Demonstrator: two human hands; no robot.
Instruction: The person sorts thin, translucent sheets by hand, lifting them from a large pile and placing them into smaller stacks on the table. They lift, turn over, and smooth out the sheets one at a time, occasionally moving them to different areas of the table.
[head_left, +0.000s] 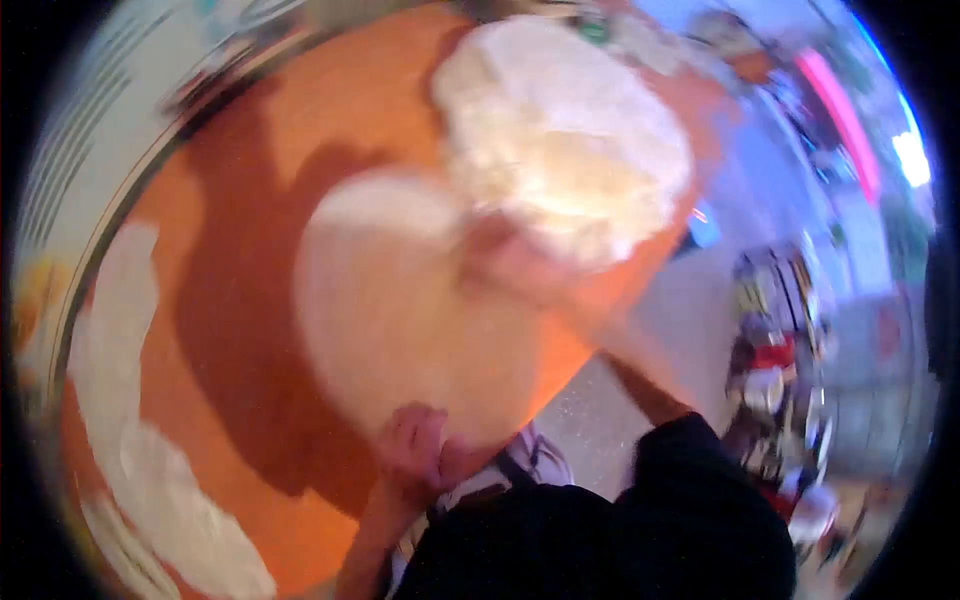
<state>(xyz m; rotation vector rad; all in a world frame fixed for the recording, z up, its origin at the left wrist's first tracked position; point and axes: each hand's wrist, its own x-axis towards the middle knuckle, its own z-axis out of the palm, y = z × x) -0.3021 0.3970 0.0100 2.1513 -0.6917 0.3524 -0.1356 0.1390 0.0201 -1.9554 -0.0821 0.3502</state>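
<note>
Both hands at a blurred pale disc

A pale disc (375, 290) is over the middle of the orange table (370, 75), with the person's hands at two sides of it. The left hand (418, 440) is at the near edge, close to the body, fingers curled; whether they pinch the rim or only rest against it, I cannot tell. The right hand (508, 262) is at the far right side of the disc, where it meets the view of a big white mass (565, 130). That hand is smeared by motion (so is much of the disc), and its grip cannot be made out.

The white mass is lumpy and roughly round, lying on the table beyond the disc. Along the left side of the table lie pale strips (185, 500), flat and ragged-edged. A dark shadow (240, 330) spreads over the table left of the disc.

A black sleeve (690, 460) covers the right upper arm; the forearm is bare. Past the table on the right is a crowded row of goods (770, 370), too blurred to name singly.
</note>
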